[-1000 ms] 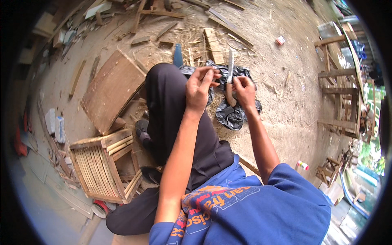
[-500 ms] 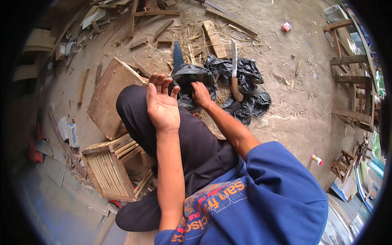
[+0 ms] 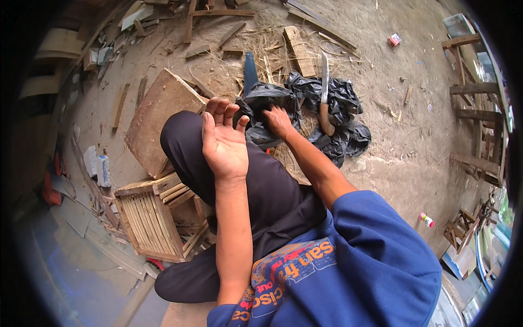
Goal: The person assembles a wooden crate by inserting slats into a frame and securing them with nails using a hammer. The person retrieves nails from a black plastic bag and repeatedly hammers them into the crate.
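My left hand (image 3: 227,146) is raised above my bent knee, palm up. Its fingers are apart and lightly curled, holding nothing. Ahead of me, my right hand (image 3: 279,122) reaches into the mouth of a crumpled black plastic bag (image 3: 268,96); its fingertips are hidden in the folds. More black plastic (image 3: 348,143) lies spread just right of that hand. On this plastic rests a large knife (image 3: 326,98) with a long blade and a curved wooden handle. A dark blue saw blade (image 3: 250,73) sticks out beyond the bag.
A square wooden board (image 3: 163,122) leans at left, above a slatted wooden frame (image 3: 150,220). Wood offcuts, including a pale plank (image 3: 299,50), and straw litter the far ground. Wooden racks (image 3: 476,114) line the right side. A small bottle (image 3: 426,219) lies at right.
The whole view has shifted slightly, so things sit further right. My right hand has dipped a little deeper into the bag. My left hand keeps its pose.
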`<state>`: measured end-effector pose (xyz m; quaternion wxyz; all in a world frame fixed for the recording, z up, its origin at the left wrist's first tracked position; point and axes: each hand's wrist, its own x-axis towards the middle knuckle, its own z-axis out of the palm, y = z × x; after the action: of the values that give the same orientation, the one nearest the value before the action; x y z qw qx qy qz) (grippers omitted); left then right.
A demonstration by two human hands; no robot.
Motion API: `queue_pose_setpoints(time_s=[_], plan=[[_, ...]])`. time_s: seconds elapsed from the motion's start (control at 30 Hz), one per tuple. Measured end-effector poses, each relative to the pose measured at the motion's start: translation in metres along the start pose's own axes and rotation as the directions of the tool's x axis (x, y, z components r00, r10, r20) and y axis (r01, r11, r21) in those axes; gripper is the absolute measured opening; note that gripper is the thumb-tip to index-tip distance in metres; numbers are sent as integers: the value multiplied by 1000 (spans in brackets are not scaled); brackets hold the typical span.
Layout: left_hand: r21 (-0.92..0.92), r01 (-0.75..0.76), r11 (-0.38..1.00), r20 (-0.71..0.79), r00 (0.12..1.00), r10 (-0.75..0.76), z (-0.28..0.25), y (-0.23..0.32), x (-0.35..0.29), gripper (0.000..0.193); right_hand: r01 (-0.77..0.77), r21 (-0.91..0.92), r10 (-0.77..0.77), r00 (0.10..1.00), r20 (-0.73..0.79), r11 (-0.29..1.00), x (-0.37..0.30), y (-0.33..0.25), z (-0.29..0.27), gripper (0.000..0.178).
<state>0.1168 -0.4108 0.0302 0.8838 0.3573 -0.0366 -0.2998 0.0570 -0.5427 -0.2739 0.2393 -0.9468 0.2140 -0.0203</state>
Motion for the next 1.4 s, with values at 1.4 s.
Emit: queue_pose_setpoints(time_s=[1.4], plan=[[946,-265,190,268,963,9,14,-23,-3,22,-23,843,-117,988,101,538,-50,-64,-255,45]])
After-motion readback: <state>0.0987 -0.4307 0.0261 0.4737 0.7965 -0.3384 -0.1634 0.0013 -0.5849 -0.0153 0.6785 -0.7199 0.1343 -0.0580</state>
